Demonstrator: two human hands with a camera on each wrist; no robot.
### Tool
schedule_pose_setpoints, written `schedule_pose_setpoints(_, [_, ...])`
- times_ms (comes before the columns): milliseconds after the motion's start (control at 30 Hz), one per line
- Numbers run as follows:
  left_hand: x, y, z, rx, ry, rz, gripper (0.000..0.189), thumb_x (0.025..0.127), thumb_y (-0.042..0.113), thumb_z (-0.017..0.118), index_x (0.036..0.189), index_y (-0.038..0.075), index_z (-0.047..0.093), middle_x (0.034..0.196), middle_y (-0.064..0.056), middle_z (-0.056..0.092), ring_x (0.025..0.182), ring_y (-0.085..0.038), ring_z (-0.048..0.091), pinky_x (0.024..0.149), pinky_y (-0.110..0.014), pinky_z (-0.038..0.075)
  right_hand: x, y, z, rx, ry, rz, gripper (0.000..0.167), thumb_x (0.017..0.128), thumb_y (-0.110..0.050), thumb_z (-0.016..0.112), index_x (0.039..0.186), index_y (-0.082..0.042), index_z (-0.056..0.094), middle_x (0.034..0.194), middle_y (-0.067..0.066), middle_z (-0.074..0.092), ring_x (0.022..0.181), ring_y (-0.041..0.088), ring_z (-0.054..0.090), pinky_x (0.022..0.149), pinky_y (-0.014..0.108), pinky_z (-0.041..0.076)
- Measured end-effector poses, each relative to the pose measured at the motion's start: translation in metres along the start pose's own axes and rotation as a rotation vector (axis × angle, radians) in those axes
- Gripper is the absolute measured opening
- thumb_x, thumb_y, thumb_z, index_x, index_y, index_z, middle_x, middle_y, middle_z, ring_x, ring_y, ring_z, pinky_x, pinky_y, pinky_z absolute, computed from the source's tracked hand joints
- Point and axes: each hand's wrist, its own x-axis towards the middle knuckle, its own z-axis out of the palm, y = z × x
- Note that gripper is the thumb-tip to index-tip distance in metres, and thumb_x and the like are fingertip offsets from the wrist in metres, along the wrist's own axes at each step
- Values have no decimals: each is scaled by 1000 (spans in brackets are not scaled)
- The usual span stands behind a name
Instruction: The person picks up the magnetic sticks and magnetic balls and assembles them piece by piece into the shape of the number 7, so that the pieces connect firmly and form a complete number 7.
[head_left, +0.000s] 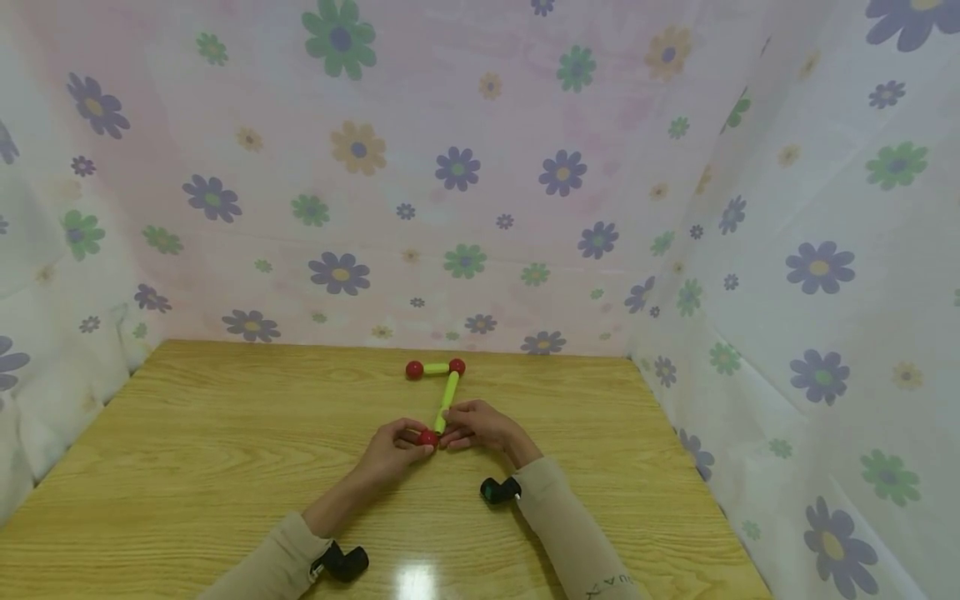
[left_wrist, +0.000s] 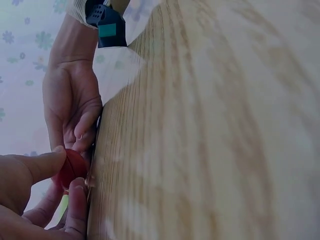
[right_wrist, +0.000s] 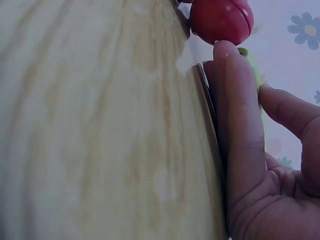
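Note:
My left hand pinches a red ball between thumb and fingers, just above the wooden table. Beside it, my right hand holds the near end of a long yellow-green rod between thumb and fingers. In the right wrist view the held ball lies close to the rod's end, partly hidden by a fingertip; whether they touch I cannot tell. The rod's far end meets a second red ball. From there a shorter yellow-green rod runs left to a third red ball.
The wooden table reaches back to a flower-patterned cloth, with more such cloth along both sides. A black device is strapped at each wrist, the left one near the table's front and the right one farther in.

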Motion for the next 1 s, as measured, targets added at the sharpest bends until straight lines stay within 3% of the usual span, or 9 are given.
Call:
schedule_pose_setpoints(300, [-3, 1, -3, 19, -35, 25, 31, 91, 15, 79, 115, 1, 67, 103, -11, 69, 87, -18, 63, 75, -31, 52, 2, 2, 0, -6, -2, 5, 37, 107, -25, 55, 127, 5, 62, 94, 11, 74, 83, 15, 74, 77, 30, 61])
schedule_pose_setpoints(1000, [-5, 3, 5, 39, 5, 43, 32, 89, 15, 81, 113, -1, 68, 102, -11, 68, 87, -18, 64, 77, -32, 54, -3, 1, 3, -29, 5, -23, 36, 107, -25, 56, 116, 8, 68, 87, 7, 72, 78, 12, 72, 76, 27, 61])
